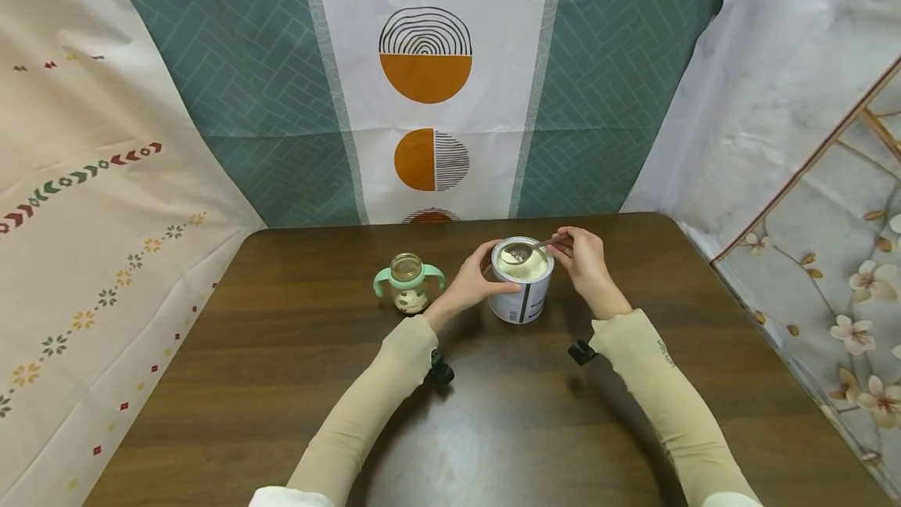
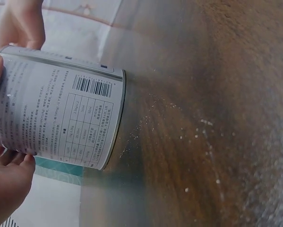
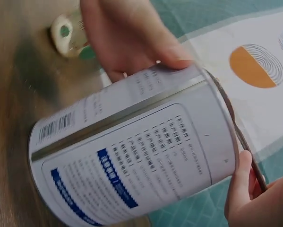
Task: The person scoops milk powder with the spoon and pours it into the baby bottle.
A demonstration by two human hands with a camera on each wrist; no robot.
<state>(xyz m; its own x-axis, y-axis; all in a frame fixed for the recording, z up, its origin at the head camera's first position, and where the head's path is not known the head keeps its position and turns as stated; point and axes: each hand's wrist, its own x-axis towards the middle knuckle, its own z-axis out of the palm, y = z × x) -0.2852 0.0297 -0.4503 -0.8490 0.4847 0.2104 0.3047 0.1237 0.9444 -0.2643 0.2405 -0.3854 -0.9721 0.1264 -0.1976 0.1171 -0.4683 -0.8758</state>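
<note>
A white printed can [image 1: 519, 302] stands on the table, filled with pale cream-coloured powder [image 1: 529, 266]. My left hand [image 1: 473, 280] grips the can's left side, thumb across the front and fingers behind. My right hand [image 1: 583, 260] pinches the handle of a metal spoon [image 1: 519, 253], whose bowl lies over the powder inside the rim. In the right wrist view the spoon handle [image 3: 243, 135] runs past the can's rim, and fingers of the right hand [image 3: 259, 203] are beside that rim. The can's printed label [image 2: 56, 109] fills much of the left wrist view.
Left of the can stands an open baby bottle [image 1: 409, 288] with mint-green handles and pale contents. The brown wooden table [image 1: 493, 429] lies under everything. Patterned cloth [image 1: 436, 139] hangs along its back edge, with more fabric on both sides.
</note>
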